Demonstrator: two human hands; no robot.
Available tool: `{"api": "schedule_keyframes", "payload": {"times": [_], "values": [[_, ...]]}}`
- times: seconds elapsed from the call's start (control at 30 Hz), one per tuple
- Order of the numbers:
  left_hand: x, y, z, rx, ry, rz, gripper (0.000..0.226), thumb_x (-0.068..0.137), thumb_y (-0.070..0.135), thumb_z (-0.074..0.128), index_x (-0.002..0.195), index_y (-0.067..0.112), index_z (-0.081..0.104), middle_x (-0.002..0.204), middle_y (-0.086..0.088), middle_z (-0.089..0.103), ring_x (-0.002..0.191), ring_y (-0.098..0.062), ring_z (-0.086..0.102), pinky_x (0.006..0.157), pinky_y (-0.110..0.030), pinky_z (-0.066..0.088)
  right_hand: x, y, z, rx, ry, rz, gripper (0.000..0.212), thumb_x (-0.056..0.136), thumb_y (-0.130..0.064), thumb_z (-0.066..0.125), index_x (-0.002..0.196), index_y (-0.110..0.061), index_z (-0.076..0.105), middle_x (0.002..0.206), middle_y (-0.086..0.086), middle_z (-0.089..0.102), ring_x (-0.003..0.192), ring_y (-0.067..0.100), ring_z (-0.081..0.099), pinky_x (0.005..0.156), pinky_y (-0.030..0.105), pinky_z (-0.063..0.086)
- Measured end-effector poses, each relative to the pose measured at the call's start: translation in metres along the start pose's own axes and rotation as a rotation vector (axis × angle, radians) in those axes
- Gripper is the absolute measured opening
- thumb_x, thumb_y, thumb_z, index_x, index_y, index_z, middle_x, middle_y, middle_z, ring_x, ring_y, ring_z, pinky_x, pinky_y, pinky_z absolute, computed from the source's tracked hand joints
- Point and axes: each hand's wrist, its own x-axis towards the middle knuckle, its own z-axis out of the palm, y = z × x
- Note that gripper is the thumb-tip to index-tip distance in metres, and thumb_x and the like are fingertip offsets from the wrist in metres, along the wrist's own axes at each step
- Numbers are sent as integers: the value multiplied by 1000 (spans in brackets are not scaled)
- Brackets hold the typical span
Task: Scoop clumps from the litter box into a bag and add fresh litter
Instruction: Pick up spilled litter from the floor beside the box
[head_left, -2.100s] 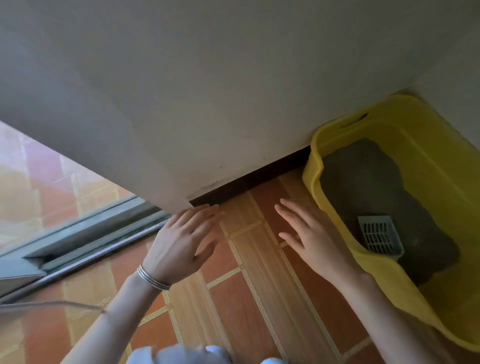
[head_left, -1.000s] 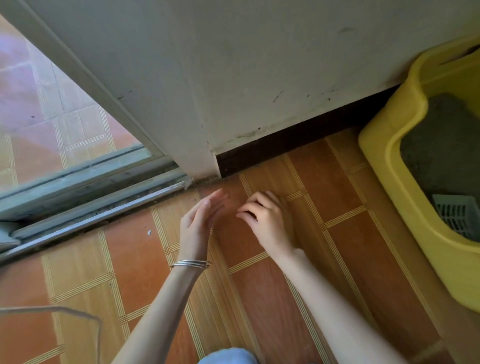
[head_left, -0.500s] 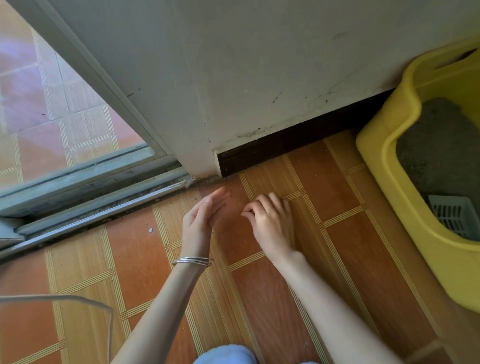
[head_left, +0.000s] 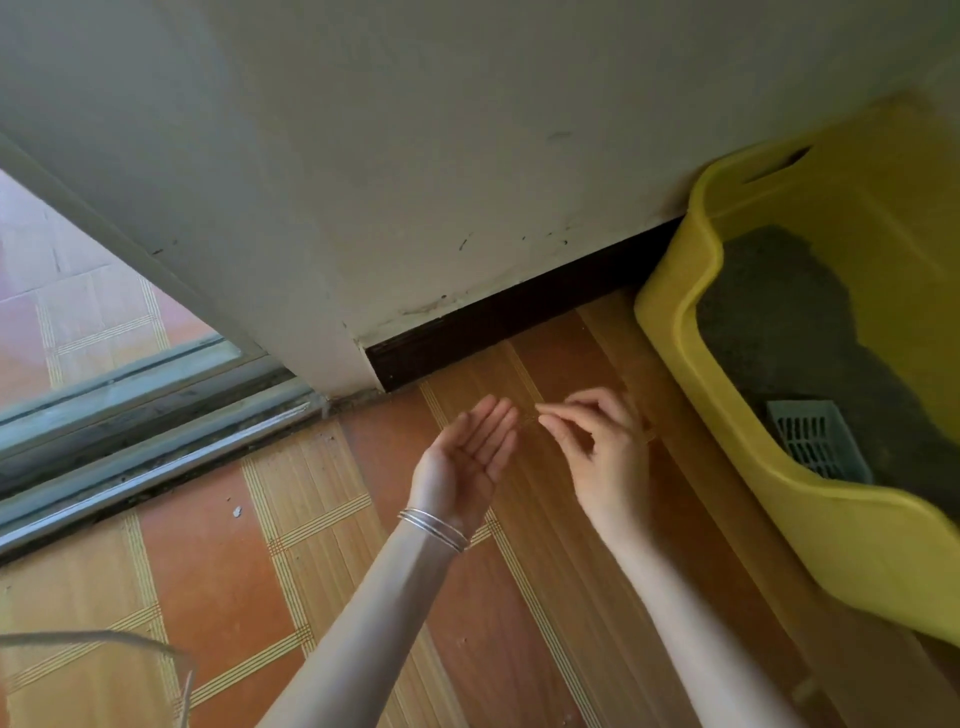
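Above the orange tiled floor (head_left: 218, 571), my left hand (head_left: 467, 457) lies palm up, grip wide, fingers straight. Just beside it my right hand (head_left: 602, 452) curls, thumb and forefinger pinched; whether they hold anything I cannot tell. The yellow plastic litter box (head_left: 857, 561) stands to the right against the wall, a grey slotted scoop (head_left: 815, 441) lying on its grey litter (head_left: 779, 322).

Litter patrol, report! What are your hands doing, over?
Left hand open, palm up. Right hand pinched, anything held too small to see. Scoop lying in litter box, untouched. Only floor between hands and box.
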Motion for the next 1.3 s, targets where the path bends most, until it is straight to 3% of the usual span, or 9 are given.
{"api": "schedule_keyframes", "payload": {"times": [0.1, 0.2, 0.3, 0.5, 0.93, 1.0, 1.07, 1.17, 1.3], "values": [[12, 10, 4, 13, -3, 38, 32, 100, 15, 34, 114, 1, 59, 108, -13, 69, 96, -21, 68, 84, -31, 52, 10, 36, -13, -86, -23, 144, 18, 82, -27, 64, 94, -16, 72, 93, -1, 60, 87, 15, 55, 71, 26, 45], [25, 17, 8, 52, -16, 60, 32, 99, 16, 34, 115, 2, 59, 110, -11, 69, 98, -19, 68, 82, -28, 54, 23, 57, -15, -167, -67, 186, 17, 82, -19, 68, 97, -12, 71, 95, 4, 60, 75, 15, 56, 64, 17, 38], [37, 17, 11, 98, -25, 70, 33, 100, 17, 33, 114, 2, 59, 110, -11, 69, 99, -19, 68, 80, -26, 56, 39, 65, -6, -184, -77, 209, 20, 85, -18, 65, 102, -10, 70, 100, 7, 59, 76, 20, 58, 66, 24, 42], [51, 10, 15, 107, 7, 69, 31, 99, 12, 33, 110, 1, 60, 110, -13, 68, 104, -22, 64, 89, -31, 48, 63, 72, 21, -180, 33, 325, 19, 86, -21, 64, 101, -10, 71, 104, 12, 63, 82, 24, 63, 71, 19, 39], [60, 6, 18, 58, -15, 68, 35, 99, 16, 30, 116, 2, 59, 113, -13, 67, 104, -20, 65, 90, -31, 47, 82, 77, 35, -225, 79, 225, 6, 84, -14, 65, 83, -9, 69, 85, 9, 60, 59, 23, 57, 48, 28, 42], [61, 6, 19, 25, -22, 53, 38, 100, 20, 28, 115, 2, 59, 110, -12, 69, 101, -20, 66, 91, -31, 46, 81, 69, 31, -134, 54, 204, 7, 85, -16, 64, 84, -11, 69, 85, 7, 61, 62, 16, 55, 55, 25, 46], [62, 4, 20, 0, -30, 41, 39, 101, 22, 28, 115, 2, 59, 109, -12, 69, 98, -20, 67, 90, -31, 48, 72, 51, 25, 112, -15, 109, 7, 84, -16, 66, 86, -11, 70, 83, 3, 63, 66, 4, 52, 63, 11, 41], [64, 0, 21, 1, -21, 43, 38, 100, 22, 29, 114, 2, 58, 103, -12, 70, 93, -19, 69, 84, -30, 55, 57, 29, 21, 368, -186, 8, 9, 82, -14, 68, 89, -10, 72, 83, -5, 60, 75, 0, 55, 64, 9, 41], [64, -2, 23, -15, -29, 27, 39, 99, 19, 28, 120, 0, 55, 116, -16, 66, 101, -22, 67, 87, -31, 53, 59, 50, 22, 197, -45, 164, 15, 85, -15, 65, 98, -12, 72, 91, 1, 63, 80, 7, 59, 68, 6, 41]]}}
